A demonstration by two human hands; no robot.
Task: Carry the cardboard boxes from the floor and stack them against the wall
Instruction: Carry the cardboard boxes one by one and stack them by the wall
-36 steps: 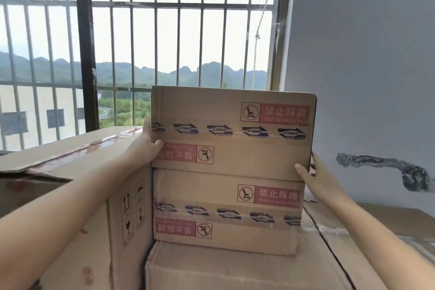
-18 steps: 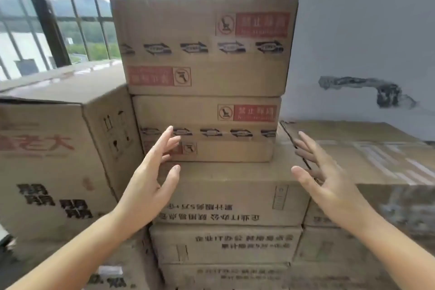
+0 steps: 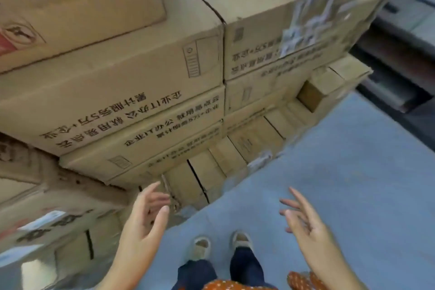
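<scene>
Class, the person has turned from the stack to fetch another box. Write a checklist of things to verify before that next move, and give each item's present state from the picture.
1. Left hand free: ok, fingers loose, holding nothing.
2. Right hand free: ok, fingers spread, holding nothing.
3. Floor ahead of the shoes free of obstacles: ok in the part shown, bare blue surface.
4. Stack of boxes sits square: cannot tell, the view is tilted and blurred.
5. Next box to carry located: not ok, no loose box shows on the floor in this view.
6. Room on top of the stack for another box: cannot tell, the top is out of frame.
</scene>
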